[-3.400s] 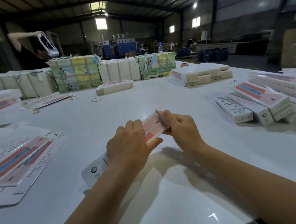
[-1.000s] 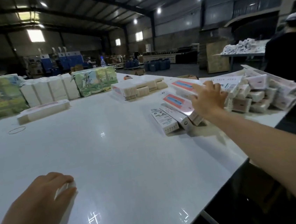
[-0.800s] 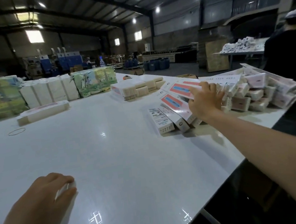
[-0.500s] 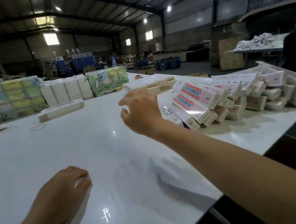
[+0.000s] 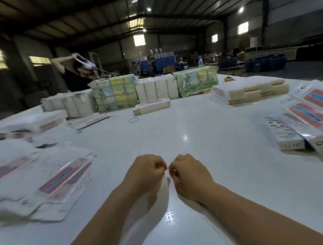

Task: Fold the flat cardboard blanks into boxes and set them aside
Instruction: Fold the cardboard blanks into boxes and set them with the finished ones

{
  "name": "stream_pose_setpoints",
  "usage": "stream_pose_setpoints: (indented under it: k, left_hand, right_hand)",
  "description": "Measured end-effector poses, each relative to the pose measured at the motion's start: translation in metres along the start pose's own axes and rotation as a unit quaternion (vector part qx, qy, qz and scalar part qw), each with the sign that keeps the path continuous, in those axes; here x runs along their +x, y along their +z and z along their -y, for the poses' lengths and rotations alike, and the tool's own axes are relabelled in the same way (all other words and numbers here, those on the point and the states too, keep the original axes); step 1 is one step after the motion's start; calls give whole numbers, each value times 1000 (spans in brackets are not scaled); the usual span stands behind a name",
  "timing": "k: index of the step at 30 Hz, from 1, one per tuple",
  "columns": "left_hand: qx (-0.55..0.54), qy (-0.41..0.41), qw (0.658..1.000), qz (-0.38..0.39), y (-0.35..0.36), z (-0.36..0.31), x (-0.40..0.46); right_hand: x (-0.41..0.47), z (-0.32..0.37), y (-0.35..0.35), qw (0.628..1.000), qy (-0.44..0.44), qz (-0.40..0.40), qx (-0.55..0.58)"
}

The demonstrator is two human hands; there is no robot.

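Both curled into fists, knuckles nearly touching, at lower centre: left hand [image 5: 144, 171], right hand [image 5: 188, 169]; anything pinched impossible to tell. Flat pink-and-white cardboard blanks [image 5: 43, 180] at left, folded white boxes [image 5: 304, 127] at right. Print too blurred to read.

A warehouse-like packing hall: trussed metal roof [image 5: 145, 10], bundled stacks [image 5: 113, 93] on a big white table [image 5: 177, 132].

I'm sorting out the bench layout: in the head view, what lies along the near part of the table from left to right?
Flat blanks → left hand → right hand → folded boxes.
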State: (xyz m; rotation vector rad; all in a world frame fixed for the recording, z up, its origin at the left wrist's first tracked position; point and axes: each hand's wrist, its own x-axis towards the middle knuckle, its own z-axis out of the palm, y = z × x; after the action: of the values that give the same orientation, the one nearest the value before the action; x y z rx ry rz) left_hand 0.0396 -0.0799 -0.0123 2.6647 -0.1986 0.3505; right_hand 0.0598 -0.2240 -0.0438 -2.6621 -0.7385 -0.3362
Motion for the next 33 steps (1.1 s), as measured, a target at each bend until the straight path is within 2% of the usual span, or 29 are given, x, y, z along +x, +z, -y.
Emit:
stream_pose_setpoints:
  k: [4, 8, 11, 13, 15, 18, 23, 27, 31, 33]
  left_hand:
    - [73, -93, 993, -30, -73, 66, 7]
    - [158, -242, 955, -67, -139, 158, -27]
    - [259, -351, 899, 24, -160, 209, -62]
    - [276, -364, 885, 95, -155, 226, -78]
    - [269, -356, 889, 104, -143, 232, -83]
    - [255, -360, 896, 55, -140, 233, -70]
    - [227, -407, 884, 42, -150, 229, -49]
    - [260, -382, 887, -4, -148, 219, -48]
    - [184, -421, 887, -41, -147, 207, -57]
    - [126, -416, 899, -59, -150, 195, -54]
  right_hand:
    - [2, -4, 3, 1000, -2, -23, 8]
    - [2, -3, 4, 1000, -6, -28, 0]
    - [4, 2, 4, 1000, -6, -17, -17]
    - [6, 4, 5, 1000, 4, -16, -15]
    - [7, 6, 6, 1000, 10, -20, -12]
    - [8, 5, 8, 999, 16, -26, 7]
    - [6, 6, 8, 999, 17, -31, 17]
    - [5, 8, 7, 999, 24, -36, 9]
    - [5, 8, 6, 999, 19, -36, 10]
    - [4, 8, 5, 999, 14, -29, 0]
